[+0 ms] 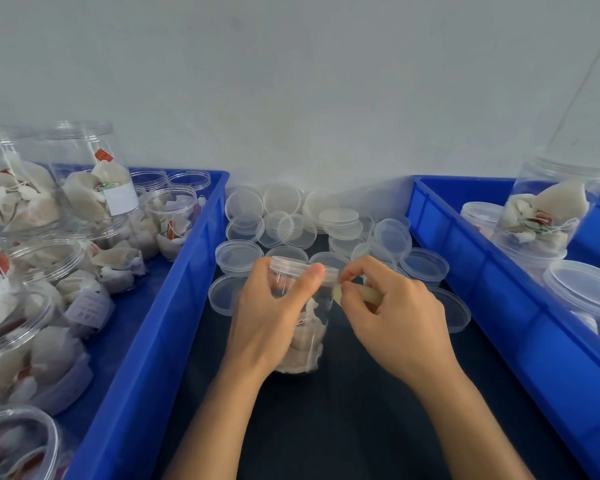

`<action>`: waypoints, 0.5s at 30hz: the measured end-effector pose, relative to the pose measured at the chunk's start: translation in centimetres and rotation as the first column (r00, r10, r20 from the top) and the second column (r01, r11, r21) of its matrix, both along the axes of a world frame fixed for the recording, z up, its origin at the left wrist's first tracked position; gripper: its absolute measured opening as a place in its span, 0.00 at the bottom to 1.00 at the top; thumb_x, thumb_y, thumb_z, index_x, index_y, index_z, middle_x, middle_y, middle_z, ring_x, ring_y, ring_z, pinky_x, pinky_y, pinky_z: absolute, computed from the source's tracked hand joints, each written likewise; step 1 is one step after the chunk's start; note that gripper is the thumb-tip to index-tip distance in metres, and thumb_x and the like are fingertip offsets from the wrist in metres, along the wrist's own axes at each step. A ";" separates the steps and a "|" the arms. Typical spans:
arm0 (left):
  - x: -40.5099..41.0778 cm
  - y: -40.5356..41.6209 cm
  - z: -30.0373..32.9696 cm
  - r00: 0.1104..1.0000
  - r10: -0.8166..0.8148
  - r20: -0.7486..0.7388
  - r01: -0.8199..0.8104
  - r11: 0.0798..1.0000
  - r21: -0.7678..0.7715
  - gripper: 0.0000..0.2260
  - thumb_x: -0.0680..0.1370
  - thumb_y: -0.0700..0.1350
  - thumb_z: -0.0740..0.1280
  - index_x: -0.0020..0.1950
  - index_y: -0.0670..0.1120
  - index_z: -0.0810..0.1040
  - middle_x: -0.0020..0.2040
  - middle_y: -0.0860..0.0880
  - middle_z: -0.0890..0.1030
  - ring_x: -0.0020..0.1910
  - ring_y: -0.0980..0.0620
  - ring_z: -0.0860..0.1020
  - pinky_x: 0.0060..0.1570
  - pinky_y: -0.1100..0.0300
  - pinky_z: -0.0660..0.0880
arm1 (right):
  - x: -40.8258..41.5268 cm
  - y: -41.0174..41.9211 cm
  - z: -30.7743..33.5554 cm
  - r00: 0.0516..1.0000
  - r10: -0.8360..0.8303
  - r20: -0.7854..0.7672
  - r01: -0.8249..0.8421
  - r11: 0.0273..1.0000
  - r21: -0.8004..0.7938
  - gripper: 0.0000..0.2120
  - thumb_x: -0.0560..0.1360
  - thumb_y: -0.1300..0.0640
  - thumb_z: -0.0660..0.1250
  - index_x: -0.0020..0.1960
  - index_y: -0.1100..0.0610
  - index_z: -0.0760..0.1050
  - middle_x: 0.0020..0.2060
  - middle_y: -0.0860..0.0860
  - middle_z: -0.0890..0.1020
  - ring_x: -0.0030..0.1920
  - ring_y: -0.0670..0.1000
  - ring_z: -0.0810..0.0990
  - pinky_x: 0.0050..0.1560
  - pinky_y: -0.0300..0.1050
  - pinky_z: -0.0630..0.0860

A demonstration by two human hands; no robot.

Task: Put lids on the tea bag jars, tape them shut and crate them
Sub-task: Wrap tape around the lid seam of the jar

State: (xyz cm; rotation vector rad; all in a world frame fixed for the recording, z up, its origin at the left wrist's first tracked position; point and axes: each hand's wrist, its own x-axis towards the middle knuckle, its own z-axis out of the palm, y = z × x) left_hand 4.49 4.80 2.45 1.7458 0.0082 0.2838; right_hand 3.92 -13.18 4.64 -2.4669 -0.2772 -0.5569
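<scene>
My left hand wraps the tea bag jar w/ fingers round the back and thumb across the lid, so the grip does two jobs: keeps the jar upright on the dark surface and pins the lid down while I seal it. The jar sits centre, between the two blue crates, right in front of me.

My right hand is closed on a small roll of clear tape, thumb and forefinger pinching at the lid's edge, prob. the tape end, tho it's too clear and small to be sure. Roll is kept close to the jar so the strip stays short and doesn't stick to itself.

The loose lids are heaped at the back of the surface, near enough to grab w/o shifting. The left crate holds jars of tea bags, most look open-topped, so I judge that's the feed side. The right crate has lidded jars, some upright, some on their sides; likely the done side, so this jar goes there after taping.

Step in hand, as I read it: lid on, tape starting at the rim. Next needs the jar turned under the tape w/ thumb pressure kept on, else the lid may lift.
</scene>
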 end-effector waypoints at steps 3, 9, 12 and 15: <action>0.1 0.3 -0.3 0.999 -0.045 0.019 0.046 0.997 -0.060 0.22 0.72 0.73 0.69 0.54 0.58 0.80 0.51 0.57 0.86 0.50 0.58 0.85 0.52 0.55 0.79 | 0.1 0.1 -0.1 1.000 0.000 -0.008 0.000 1.000 -0.008 0.04 0.79 0.40 0.60 0.52 0.37 0.70 0.30 0.39 0.80 0.33 0.44 0.79 0.40 0.49 0.79; 0.3 0.6 -0.5 0.988 -0.151 0.034 0.155 0.966 -0.207 0.27 0.75 0.69 0.69 0.60 0.47 0.80 0.52 0.48 0.86 0.53 0.50 0.86 0.49 0.58 0.83 | 0.2 -0.1 0.0 0.997 0.033 -0.071 -0.035 0.999 -0.023 0.11 0.77 0.37 0.57 0.59 0.33 0.69 0.33 0.34 0.79 0.36 0.42 0.79 0.39 0.46 0.76; 0.4 0.8 -0.6 0.977 -0.213 0.033 0.214 0.945 -0.246 0.27 0.78 0.66 0.68 0.64 0.44 0.79 0.56 0.43 0.86 0.57 0.44 0.86 0.53 0.51 0.84 | 0.4 -0.3 0.1 0.984 0.105 -0.144 -0.106 0.994 0.000 0.14 0.79 0.39 0.56 0.63 0.30 0.69 0.32 0.36 0.79 0.37 0.43 0.79 0.40 0.44 0.73; 0.4 1.2 -0.7 0.965 -0.259 0.034 0.256 0.917 -0.306 0.26 0.79 0.62 0.66 0.64 0.41 0.79 0.55 0.41 0.86 0.55 0.43 0.86 0.49 0.59 0.83 | 0.4 -1.0 0.4 0.931 0.248 -0.266 -0.221 0.967 0.129 0.13 0.82 0.40 0.58 0.64 0.26 0.70 0.28 0.42 0.75 0.32 0.43 0.74 0.41 0.45 0.71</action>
